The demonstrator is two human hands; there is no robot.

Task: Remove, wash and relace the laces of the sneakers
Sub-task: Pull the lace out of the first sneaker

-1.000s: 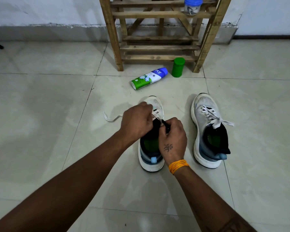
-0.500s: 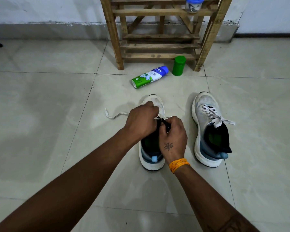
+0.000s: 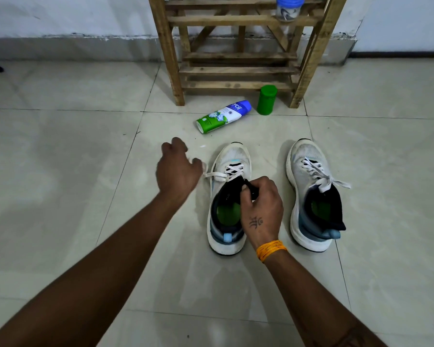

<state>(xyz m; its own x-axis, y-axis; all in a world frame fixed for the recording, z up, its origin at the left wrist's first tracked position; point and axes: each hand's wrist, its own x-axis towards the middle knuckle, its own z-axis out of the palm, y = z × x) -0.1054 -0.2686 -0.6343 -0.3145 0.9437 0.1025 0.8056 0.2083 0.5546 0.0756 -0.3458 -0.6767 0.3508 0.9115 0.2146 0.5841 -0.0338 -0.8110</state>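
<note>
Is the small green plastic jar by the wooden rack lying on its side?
No, the small green plastic jar stands upright on the tiled floor.

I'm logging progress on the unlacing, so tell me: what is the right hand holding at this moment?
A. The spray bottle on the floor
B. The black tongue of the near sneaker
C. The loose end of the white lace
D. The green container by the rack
B: the right hand pinches the black tongue of the near sneaker, while the left hand pulls the white lace out sideways.

Left sneaker (image 3: 229,201): white-blue, upright on floor, lace (image 3: 232,171) partly unthreaded, end trailing left | Right sneaker (image 3: 311,196): beside it, apart, laced, tied.
</note>
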